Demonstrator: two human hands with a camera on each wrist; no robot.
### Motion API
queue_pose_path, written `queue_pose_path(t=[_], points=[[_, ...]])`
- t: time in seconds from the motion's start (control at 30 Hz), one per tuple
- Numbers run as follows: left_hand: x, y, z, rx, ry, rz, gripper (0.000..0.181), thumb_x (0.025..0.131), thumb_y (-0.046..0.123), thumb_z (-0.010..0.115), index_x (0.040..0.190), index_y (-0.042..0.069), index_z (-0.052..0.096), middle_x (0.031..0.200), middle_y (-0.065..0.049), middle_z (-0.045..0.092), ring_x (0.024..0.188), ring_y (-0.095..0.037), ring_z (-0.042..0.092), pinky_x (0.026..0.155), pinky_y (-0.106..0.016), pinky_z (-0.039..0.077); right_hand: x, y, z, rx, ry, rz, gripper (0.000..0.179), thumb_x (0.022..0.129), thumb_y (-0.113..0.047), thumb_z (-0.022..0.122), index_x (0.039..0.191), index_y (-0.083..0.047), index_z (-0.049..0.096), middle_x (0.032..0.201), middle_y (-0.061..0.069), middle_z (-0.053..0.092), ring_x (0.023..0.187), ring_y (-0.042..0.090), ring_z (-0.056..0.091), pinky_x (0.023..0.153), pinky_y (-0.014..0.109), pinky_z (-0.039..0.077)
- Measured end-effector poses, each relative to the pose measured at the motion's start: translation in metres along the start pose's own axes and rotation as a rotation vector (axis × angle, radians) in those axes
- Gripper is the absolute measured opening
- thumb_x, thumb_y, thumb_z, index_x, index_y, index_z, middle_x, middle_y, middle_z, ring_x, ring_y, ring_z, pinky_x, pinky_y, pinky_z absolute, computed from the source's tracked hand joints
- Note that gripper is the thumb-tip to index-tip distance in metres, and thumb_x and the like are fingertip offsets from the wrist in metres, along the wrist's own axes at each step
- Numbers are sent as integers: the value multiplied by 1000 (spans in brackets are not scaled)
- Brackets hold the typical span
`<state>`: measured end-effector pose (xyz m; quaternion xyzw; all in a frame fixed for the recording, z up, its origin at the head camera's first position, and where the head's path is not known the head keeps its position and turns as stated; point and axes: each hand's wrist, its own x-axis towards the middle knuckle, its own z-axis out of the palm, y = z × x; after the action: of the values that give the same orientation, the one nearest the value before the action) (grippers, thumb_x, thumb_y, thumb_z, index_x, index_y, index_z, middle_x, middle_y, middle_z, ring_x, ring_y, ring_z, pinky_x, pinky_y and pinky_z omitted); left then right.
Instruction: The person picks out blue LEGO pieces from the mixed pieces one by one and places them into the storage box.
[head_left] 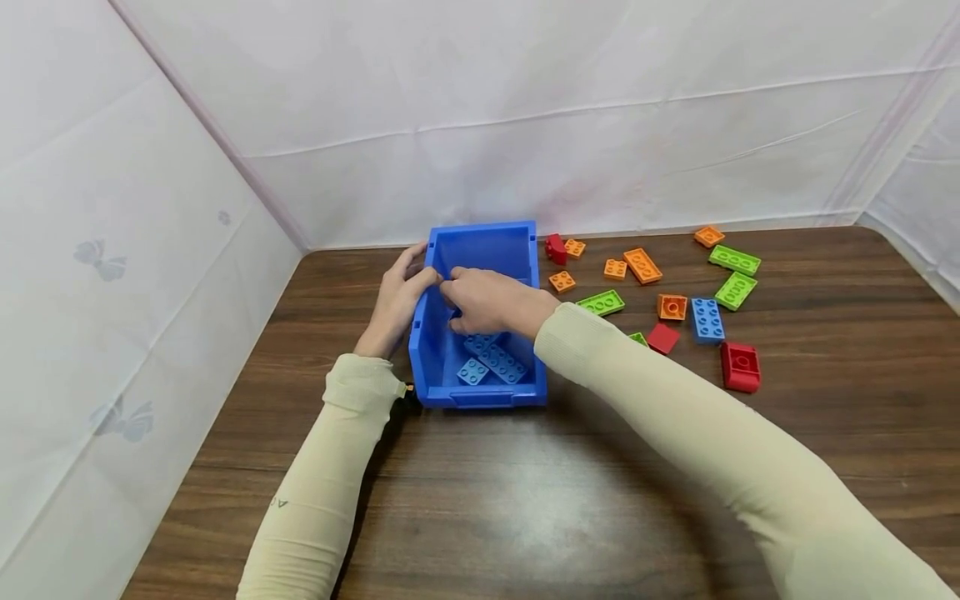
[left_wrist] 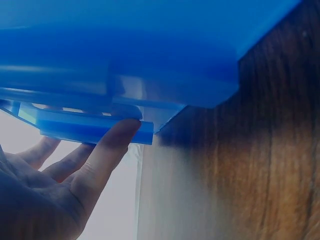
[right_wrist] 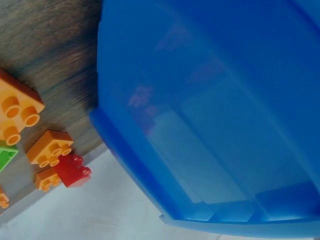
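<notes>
A blue plastic bin (head_left: 483, 400) stands on the table with its low front toward me. My left hand (head_left: 401, 292) holds the bin's left wall near the back; in the left wrist view the thumb (left_wrist: 112, 150) presses the rim lip. Over the inside of the bin, my right hand (head_left: 487, 302) reaches down with bent fingers close to the left wall. Whether it pinches a brick I cannot tell, and the right wrist view shows none of the hand. In front of it, several blue bricks (head_left: 502, 363) lie on the bin floor.
Right of the bin, loose bricks are scattered: orange (head_left: 642, 266), green (head_left: 734, 259), red (head_left: 741, 367) and one blue brick (head_left: 707, 320). A red brick (right_wrist: 73, 171) sits beside orange ones near the bin. White sheeting (head_left: 525, 100) hangs behind the wooden table (head_left: 480, 500).
</notes>
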<state>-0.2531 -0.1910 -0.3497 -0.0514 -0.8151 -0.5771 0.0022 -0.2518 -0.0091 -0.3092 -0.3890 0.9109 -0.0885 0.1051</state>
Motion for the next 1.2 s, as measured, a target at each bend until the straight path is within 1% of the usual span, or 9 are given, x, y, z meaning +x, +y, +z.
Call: queue_pose_path(t=[0.17, 0.23, 0.4, 0.67, 0.97, 1.2], points=[[0, 0, 0, 1, 3, 5, 67, 97, 23, 60, 163, 16, 45, 152, -17, 55, 137, -37, 54, 111, -59, 43, 2, 0, 2, -40, 14, 47, 59, 104, -34, 69, 151, -2, 55, 139, 20, 59, 118, 31, 63, 107, 46, 52], [0, 0, 0, -1, 4, 5, 67, 98, 23, 60, 162, 16, 45, 152, -17, 55, 137, -37, 54, 112, -59, 42, 3, 0, 2, -51, 13, 64, 61, 104, -35, 68, 153, -2, 53, 144, 22, 57, 122, 33, 63, 107, 48, 51], [0, 1, 0, -1, 8, -2, 68, 96, 23, 61, 163, 17, 45, 152, -17, 55, 137, -37, 54, 112, -60, 42, 5, 0, 2, -47, -1, 105, 62, 105, -35, 67, 155, -4, 52, 150, 23, 53, 125, 35, 63, 107, 50, 51], [1, 1, 0, 12, 5, -8, 70, 96, 24, 61, 163, 18, 44, 153, -17, 54, 138, -38, 53, 111, -61, 42, 6, -2, 4, -66, -11, 163, 63, 106, -37, 65, 157, -4, 50, 154, 24, 50, 127, 36, 62, 107, 50, 51], [0, 1, 0, 12, 7, -12, 69, 96, 24, 62, 162, 17, 45, 152, -19, 55, 137, -39, 54, 111, -62, 42, 5, -3, 7, -45, -30, 180, 63, 106, -37, 65, 158, -5, 49, 154, 23, 50, 129, 36, 61, 107, 51, 51], [-1, 2, 0, 5, 5, -15, 68, 98, 25, 60, 163, 18, 44, 152, -19, 55, 136, -40, 54, 110, -63, 42, 4, -3, 6, -35, 0, 216, 65, 106, -35, 64, 160, -4, 46, 155, 24, 48, 129, 37, 60, 107, 53, 51]])
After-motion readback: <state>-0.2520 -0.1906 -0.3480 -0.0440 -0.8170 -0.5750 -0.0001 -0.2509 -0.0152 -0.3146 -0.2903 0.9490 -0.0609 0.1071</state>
